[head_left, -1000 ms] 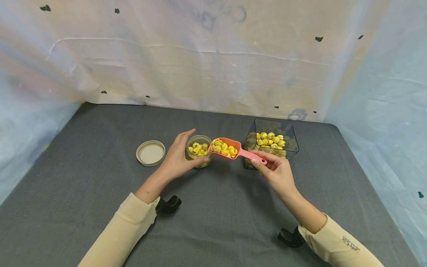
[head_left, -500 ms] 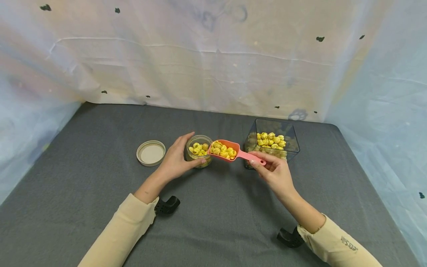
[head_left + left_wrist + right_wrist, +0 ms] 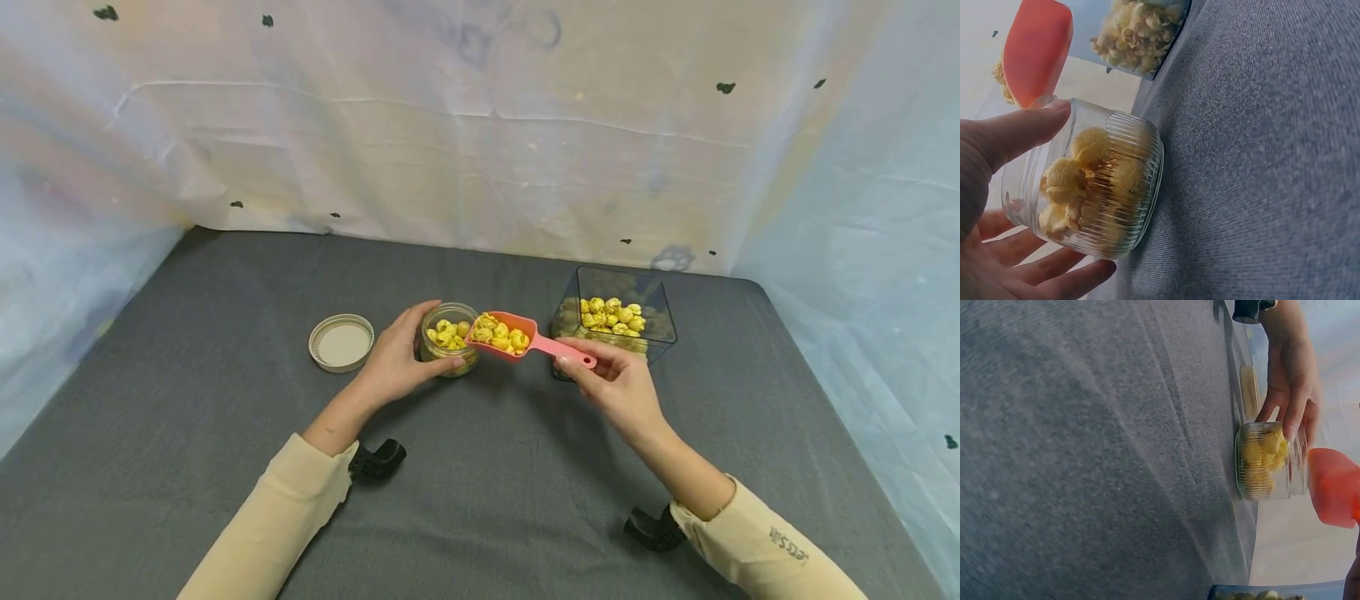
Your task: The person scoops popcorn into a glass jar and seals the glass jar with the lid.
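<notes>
A small ribbed glass jar (image 3: 448,339) (image 3: 1094,190) (image 3: 1270,461) partly filled with yellow popcorn stands on the grey table. My left hand (image 3: 397,357) wraps around its left side, thumb at the front and fingers behind. My right hand (image 3: 615,385) pinches the handle of a pink scoop (image 3: 517,337) (image 3: 1034,51) (image 3: 1334,486) loaded with popcorn. The scoop's front lip hangs over the jar's right rim.
A clear square container (image 3: 617,321) (image 3: 1138,31) holding more popcorn stands to the right, behind the right hand. The jar's beige lid (image 3: 341,342) lies flat to the left. A pale wrinkled sheet backs the grey table (image 3: 187,433).
The loaded scoop has drifted slightly left and tipped a little toward the jar's mouth. The left hand and jar stay in place.
</notes>
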Motion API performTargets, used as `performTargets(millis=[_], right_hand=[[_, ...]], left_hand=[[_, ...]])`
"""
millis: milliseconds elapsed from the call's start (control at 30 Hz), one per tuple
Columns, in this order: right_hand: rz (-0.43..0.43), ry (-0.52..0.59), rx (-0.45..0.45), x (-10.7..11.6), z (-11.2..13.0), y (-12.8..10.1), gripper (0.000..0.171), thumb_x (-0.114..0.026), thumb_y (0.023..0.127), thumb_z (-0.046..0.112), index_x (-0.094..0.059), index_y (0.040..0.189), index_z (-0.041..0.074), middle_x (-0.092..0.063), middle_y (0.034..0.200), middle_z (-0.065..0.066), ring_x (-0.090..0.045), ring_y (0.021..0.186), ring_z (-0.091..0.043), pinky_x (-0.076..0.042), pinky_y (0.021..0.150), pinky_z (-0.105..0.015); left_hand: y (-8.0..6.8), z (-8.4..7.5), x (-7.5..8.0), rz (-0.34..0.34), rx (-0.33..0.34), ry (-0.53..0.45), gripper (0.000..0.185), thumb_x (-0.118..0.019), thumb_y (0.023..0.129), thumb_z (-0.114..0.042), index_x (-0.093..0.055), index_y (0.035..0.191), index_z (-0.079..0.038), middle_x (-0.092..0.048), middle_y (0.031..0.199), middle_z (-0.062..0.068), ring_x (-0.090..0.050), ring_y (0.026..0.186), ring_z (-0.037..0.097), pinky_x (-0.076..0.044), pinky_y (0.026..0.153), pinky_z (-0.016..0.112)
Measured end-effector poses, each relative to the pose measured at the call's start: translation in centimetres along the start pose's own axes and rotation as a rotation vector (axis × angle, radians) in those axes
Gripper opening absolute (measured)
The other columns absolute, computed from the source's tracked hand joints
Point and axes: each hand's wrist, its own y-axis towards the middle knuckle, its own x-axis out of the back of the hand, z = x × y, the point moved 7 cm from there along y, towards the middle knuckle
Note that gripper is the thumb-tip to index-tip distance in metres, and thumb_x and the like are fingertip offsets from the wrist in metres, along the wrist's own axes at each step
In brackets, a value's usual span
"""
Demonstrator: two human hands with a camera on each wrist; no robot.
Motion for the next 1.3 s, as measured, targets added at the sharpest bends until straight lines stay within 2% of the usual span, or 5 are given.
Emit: performTargets(millis=[333, 600, 1300], right_hand=[[0.034, -0.032, 0.085, 0.0, 1.3, 0.5, 0.028, -0.071, 0.088, 0.021, -0.070, 0.114, 0.009, -0.053, 0.064, 0.000, -0.046, 0.051, -0.011, -0.039, 0.044, -0.026], [0.046, -0.042, 0.088, 0.1, 1.7, 0.7, 0.028, -0.071, 0.088, 0.021, -0.071, 0.114, 0.010, -0.053, 0.064, 0.000, -0.046, 0.051, -0.011, -0.038, 0.044, -0.027], [0.055, -0.054, 0.104, -0.2, 2.9, 1.4, 0.027, -0.072, 0.088, 0.024, -0.072, 0.112, 0.012, -0.058, 0.072, -0.001, -0.050, 0.055, -0.012, -0.043, 0.048, -0.026]], left_hand=[[0.2, 0.2, -0.2, 0.002, 0.019, -0.075, 0.086, -0.081, 0.079, -0.027, -0.033, 0.148, -0.010, -0.040, 0.143, 0.018, -0.048, 0.127, 0.036, -0.050, 0.094, 0.047], [0.2, 0.2, -0.2, -0.005, 0.010, -0.056, 0.086, -0.081, 0.078, -0.027, -0.034, 0.147, -0.009, -0.041, 0.143, 0.018, -0.049, 0.125, 0.036, -0.051, 0.093, 0.047], [0.1, 0.3, -0.1, 0.002, 0.017, -0.091, 0.086, -0.082, 0.077, -0.024, -0.034, 0.147, -0.009, -0.042, 0.140, 0.019, -0.051, 0.124, 0.035, -0.051, 0.092, 0.045]])
